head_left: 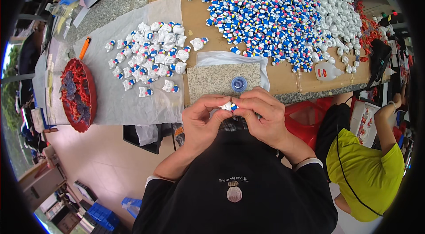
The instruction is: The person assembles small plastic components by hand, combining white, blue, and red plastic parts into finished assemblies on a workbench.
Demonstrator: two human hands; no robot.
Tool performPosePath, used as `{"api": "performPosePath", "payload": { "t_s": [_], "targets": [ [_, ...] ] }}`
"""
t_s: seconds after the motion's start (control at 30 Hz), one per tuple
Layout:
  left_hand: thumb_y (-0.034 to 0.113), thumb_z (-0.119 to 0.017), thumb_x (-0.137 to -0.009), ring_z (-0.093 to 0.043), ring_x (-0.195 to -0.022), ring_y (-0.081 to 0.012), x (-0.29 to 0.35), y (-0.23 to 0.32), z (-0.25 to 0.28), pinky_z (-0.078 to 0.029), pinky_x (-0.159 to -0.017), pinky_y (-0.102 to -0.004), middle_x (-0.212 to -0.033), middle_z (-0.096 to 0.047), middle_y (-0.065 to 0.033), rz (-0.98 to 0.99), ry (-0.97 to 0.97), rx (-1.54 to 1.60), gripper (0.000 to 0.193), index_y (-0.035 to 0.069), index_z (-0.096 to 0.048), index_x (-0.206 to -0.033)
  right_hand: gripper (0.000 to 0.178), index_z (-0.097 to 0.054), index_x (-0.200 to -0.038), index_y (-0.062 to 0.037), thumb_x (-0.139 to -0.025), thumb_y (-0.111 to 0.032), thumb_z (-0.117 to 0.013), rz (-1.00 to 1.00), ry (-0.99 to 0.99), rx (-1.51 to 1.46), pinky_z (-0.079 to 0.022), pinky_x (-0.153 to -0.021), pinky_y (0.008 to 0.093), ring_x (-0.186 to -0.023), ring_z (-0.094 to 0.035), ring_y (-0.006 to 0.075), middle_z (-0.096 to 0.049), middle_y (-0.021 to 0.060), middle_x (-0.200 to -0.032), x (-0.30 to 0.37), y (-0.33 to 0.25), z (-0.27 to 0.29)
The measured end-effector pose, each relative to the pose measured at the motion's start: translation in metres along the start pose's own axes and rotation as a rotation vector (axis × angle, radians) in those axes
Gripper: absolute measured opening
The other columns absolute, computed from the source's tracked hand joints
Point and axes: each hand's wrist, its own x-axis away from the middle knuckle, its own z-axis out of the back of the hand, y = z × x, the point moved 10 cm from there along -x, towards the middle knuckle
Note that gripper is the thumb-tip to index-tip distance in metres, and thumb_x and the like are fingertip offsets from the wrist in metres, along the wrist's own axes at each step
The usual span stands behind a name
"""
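Observation:
Both my hands meet just in front of the table edge, pinching one small white and blue toy figure [229,106] between their fingertips. My left hand [201,121] holds it from the left, my right hand [261,116] from the right. Just beyond them a blue round cap [239,84] sits on a speckled stone slab [212,81]. A smaller pile of the same figures [150,54] lies on white paper to the left. A very large heap of blue, white and yellow figures [274,12] covers the cardboard further back.
A red round tray [77,94] with red and purple bits sits at the left table end, an orange cutter [84,47] near it. A white glue bottle [327,72] lies at the right. A person in a yellow shirt [367,172] sits to my right.

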Motion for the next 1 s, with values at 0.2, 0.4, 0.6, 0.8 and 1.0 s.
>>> {"api": "performPosePath", "payload": {
  "t_s": [0.2,0.4,0.6,0.8,1.0],
  "targets": [
    [-0.005,-0.062,-0.081,-0.061,-0.088,-0.0130,-0.003,0.001,0.009,-0.049,-0.076,-0.0233,-0.100,-0.062,-0.0101,0.145,-0.045,-0.039,0.024,-0.003,-0.059,-0.105,0.019,-0.065,-0.087,-0.0008,-0.069,-0.001,-0.071,-0.021,-0.038,-0.008,-0.046,-0.058,0.0322,-0.067,-0.058,0.0243,-0.060,0.0094,-0.077,-0.004,0.000,-0.006],
    [-0.007,-0.061,-0.081,-0.060,-0.080,-0.0091,0.011,0.030,0.068,-0.047,-0.069,-0.0202,-0.091,-0.063,-0.0074,0.028,0.265,-0.251,0.023,-0.003,-0.058,-0.103,0.019,-0.066,-0.089,-0.0016,-0.070,-0.002,-0.070,-0.168,0.220,0.423,-0.048,-0.065,0.0338,-0.073,-0.059,0.0272,-0.061,0.0108,-0.079,-0.006,0.038,0.056],
    [-0.002,-0.063,-0.080,-0.052,-0.069,-0.0060,0.034,0.038,0.146,-0.041,-0.062,-0.0180,-0.074,-0.057,0.0006,0.118,0.496,-0.473,0.021,-0.001,-0.062,-0.101,0.018,-0.065,-0.088,-0.0013,-0.071,-0.001,-0.069,-0.200,0.225,0.532,-0.047,-0.069,0.0344,-0.079,-0.058,0.0287,-0.060,0.0122,-0.088,-0.008,0.060,0.076],
    [0.002,-0.062,-0.083,-0.053,-0.072,-0.0068,0.029,0.045,0.159,-0.042,-0.065,-0.0202,-0.080,-0.060,-0.0021,0.094,0.562,-0.515,0.024,-0.001,-0.061,-0.106,0.021,-0.062,-0.096,-0.0021,-0.075,0.002,-0.061,-0.127,0.076,0.664,-0.044,-0.076,0.0361,-0.088,-0.055,0.0289,-0.058,0.0113,-0.096,-0.017,0.059,0.064],
    [0.004,-0.062,-0.082,-0.055,-0.072,-0.0085,0.011,0.060,0.155,-0.043,-0.064,-0.0212,-0.086,-0.061,-0.0046,-0.063,0.516,-0.812,0.021,0.001,-0.065,-0.103,0.019,-0.062,-0.095,-0.0025,-0.076,0.001,-0.060,-0.087,0.035,0.740,-0.044,-0.074,0.0360,-0.085,-0.054,0.0284,-0.056,0.0110,-0.092,-0.020,0.055,0.061]
  ]
}}
